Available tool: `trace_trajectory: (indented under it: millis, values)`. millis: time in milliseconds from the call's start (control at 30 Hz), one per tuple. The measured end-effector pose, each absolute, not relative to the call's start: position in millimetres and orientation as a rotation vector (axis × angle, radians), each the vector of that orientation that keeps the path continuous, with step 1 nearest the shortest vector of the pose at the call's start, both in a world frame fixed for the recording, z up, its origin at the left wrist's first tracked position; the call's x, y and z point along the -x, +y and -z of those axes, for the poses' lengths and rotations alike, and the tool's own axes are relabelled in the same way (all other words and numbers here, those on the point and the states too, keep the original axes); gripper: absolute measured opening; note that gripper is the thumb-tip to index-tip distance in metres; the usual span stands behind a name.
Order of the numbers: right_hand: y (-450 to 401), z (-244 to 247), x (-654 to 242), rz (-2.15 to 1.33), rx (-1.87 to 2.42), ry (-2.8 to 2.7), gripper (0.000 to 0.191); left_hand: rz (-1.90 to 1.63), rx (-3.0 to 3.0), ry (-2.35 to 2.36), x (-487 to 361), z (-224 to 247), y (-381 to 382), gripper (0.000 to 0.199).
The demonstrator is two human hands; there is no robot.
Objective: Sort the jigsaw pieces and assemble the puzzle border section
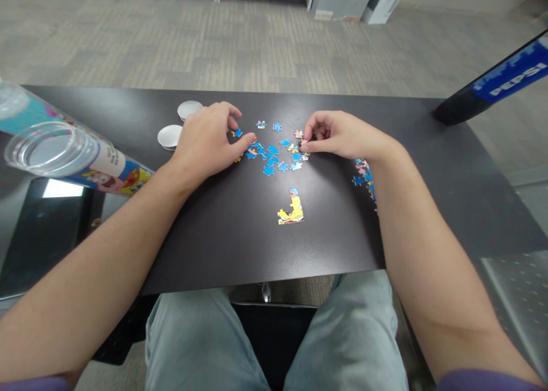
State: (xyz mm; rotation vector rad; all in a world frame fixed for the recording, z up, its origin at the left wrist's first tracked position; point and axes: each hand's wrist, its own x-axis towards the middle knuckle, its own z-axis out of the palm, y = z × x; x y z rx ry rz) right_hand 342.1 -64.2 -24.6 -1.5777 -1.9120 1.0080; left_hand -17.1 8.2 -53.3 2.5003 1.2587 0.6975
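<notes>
Pinching 1 puzzle piece (304,142), right hand (336,131) faces unclosed left hand (209,137) across loose pieces (273,150).

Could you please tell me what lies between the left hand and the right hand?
In the head view, loose puzzle pieces, mostly blue, lie between left hand and right hand.

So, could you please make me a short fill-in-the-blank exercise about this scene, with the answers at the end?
1. Most of the loose puzzle pieces between the left hand and the right hand are ____ in colour.
2. The main colour of the J-shaped puzzle section is ____.
3. Of the two hands, the ____ one is nearer to the round white discs.
4. The brand name printed on the black-and-blue cylinder is ____.

Missing words: blue; yellow; left; PEPSI.
</notes>
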Motion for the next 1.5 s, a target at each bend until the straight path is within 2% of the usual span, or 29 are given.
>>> trace_trajectory:
  millis: [233, 567, 767, 1000, 1267, 1400, 1500]
  values:
    - [-63.9, 22.7, -331.1, -1.042, 1.361, -1.802, 0.038, -0.651, -2.486, 1.288, 12.1, 46.0, 1.0, 0.043]
    - [-100.5, 5.0, -263.8, -1.451, 1.064, -1.803, 0.05, -0.538, -2.394, 1.369, 2.3, 30.2, -10.4, 0.037]
    - [-109.1, -3.2, -250.4, -1.326, 1.128, -2.035, 0.033, -0.576, -2.394, 1.421, -2.0, 31.1, -13.2, 0.045]
    - [-116.3, 1.9, -233.7, -1.469, 1.015, -2.093, 0.015, -0.574, -2.423, 1.467, -7.3, 28.7, -18.7, 0.056]
    - [-117.9, 3.7, -230.7, -1.237, 1.031, -2.305, 0.026, -0.602, -2.417, 1.476, -9.1, 23.5, -23.6, 0.056]
    - [-109.9, -4.7, -251.6, -0.904, 1.133, -2.188, 0.024, -0.668, -2.478, 1.385, -7.7, 29.0, -15.6, 0.047]
    - [-102.6, -10.7, -274.5, -0.6, 1.348, -2.096, 0.016, -0.685, -2.5, 1.35, -10.5, 32.4, -16.5, 0.052]
